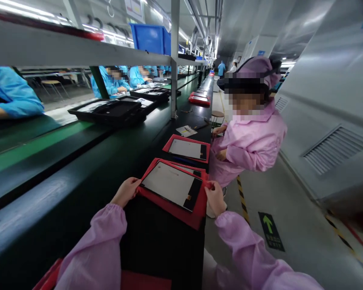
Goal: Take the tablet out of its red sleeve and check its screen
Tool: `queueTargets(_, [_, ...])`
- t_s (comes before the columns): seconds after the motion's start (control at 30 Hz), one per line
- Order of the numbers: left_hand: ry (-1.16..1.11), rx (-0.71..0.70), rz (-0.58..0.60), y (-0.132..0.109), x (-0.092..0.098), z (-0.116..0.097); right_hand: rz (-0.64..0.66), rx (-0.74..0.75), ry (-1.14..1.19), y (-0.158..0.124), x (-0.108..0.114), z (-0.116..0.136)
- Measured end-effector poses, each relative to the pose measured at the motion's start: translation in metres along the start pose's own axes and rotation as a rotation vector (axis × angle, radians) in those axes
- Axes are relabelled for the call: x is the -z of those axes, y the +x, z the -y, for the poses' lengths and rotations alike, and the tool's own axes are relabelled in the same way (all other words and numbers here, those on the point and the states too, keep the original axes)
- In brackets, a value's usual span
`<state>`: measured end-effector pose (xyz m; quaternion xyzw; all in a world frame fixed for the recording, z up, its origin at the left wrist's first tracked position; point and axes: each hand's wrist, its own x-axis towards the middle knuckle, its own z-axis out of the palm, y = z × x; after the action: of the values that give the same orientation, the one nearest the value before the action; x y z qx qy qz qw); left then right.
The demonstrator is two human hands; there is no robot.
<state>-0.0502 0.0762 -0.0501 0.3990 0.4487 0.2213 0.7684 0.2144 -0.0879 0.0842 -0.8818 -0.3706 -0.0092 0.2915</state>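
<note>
A flat display panel (169,183), pale grey with a black strip along its right end, lies tilted on a red sheet (181,213). My left hand (127,192) pinches the sheet's left edge, close to the panel's corner. At the right, my right hand (215,197) has its fingers closed on the red material beside the panel's black end. Beneath and behind this is another panel with red backing (187,168), partly covered. Just beyond lies a separate panel (186,149) on its own red sheet.
To the left runs a green conveyor belt (87,161) with black trays (109,110). A shelf post (174,80) rises at the bench edge, and a blue bin (151,38) sits on the shelf. A co-worker in pink (248,137) stands at right. More red-backed panels (199,98) lie farther along.
</note>
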Motion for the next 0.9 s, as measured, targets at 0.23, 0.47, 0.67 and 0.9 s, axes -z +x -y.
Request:
queueTargets(0.23, [0.089,-0.037,-0.240,-0.007,-0.015,-0.002,0.065,0.040,-0.078,0.042,0.005,0.030])
queueTargets(0.47, [-0.064,0.011,-0.286,-0.106,0.036,0.007,0.173,0.566,-0.049,-0.042,0.013,0.049])
queueTargets(0.67, [-0.065,-0.071,-0.754,-0.312,0.075,0.062,1.022,0.777,0.257,-0.137,0.000,0.079])
queueTargets(0.9, [0.095,0.220,-1.091,-0.434,-0.016,0.194,1.736,0.768,1.038,-0.190,0.079,0.250])
